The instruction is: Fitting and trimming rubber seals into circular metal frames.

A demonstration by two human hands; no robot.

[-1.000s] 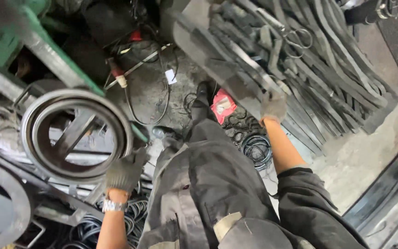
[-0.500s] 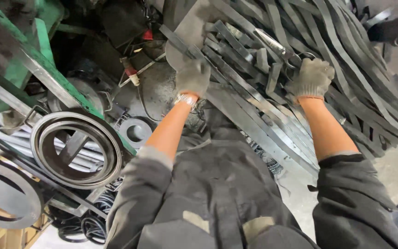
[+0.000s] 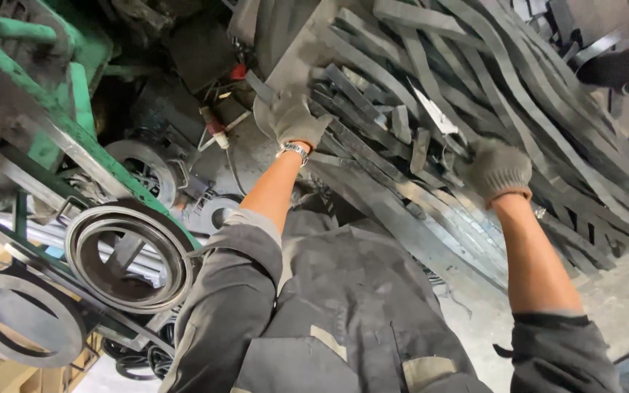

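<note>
Both hands gloved, well apart, on the heap of flat metal strips (image 3: 518, 124). The heap fills the upper right of the view and slopes down toward the person's knees.

Left hand (image 3: 289, 120): at the heap's upper left edge, fingers curled over the end of a dark strip next to a grey metal plate (image 3: 296, 47). Looks clamped on that strip end.

Right hand (image 3: 496, 171): lower on the heap, near its middle, fist closed around one or more strips. Exactly which strip, cannot tell; they overlap.

Handling, as judged: strips are long, thin, bowed, likely steel. Springy along the length, heavy in a bundle, edges probably sharp, surfaces dusty or oily, so slippery. They interlock; one pulled free may drag its neighbours. Best held by the flat faces near an end, second hand further along to stop whip.

Left of the heap: green machine frame (image 3: 60, 124), steel rings (image 3: 129, 258) hung on it, a red-handled tool (image 3: 212, 127) on the floor.
</note>
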